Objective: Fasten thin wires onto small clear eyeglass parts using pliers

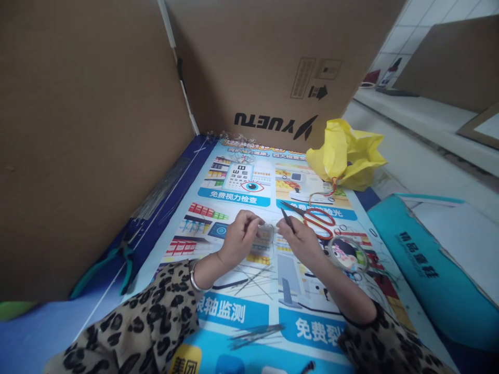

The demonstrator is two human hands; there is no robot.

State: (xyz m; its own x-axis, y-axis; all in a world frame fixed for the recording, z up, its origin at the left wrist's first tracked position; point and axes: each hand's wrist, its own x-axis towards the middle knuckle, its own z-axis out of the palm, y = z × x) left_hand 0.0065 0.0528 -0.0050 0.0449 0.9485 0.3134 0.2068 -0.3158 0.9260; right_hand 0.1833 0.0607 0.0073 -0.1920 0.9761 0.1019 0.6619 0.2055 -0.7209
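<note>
My left hand (242, 238) is closed in a pinch on a thin wire (272, 240), which runs out from its fingertips toward my right hand. My right hand (301, 240) is wrapped round a slim, dark, pointed tool (287, 220); its exact kind is unclear. The right fingertips are close to the wire, but I cannot tell whether they grip it. Just beyond that hand lie scissors (320, 222) with orange handles. Beside my right wrist is a clear round roll of tape (348, 254). Loose thin wires (251, 280) lie below my left hand.
Tall cardboard panels (249, 67) stand left and behind. A crumpled yellow bag (346, 156) sits at back right, a teal box (429, 259) at right. Teal-handled pliers (125, 254) lie left, near dark thin strips (159, 192). Another wire bundle (255, 335) lies in front on the printed poster (234, 301).
</note>
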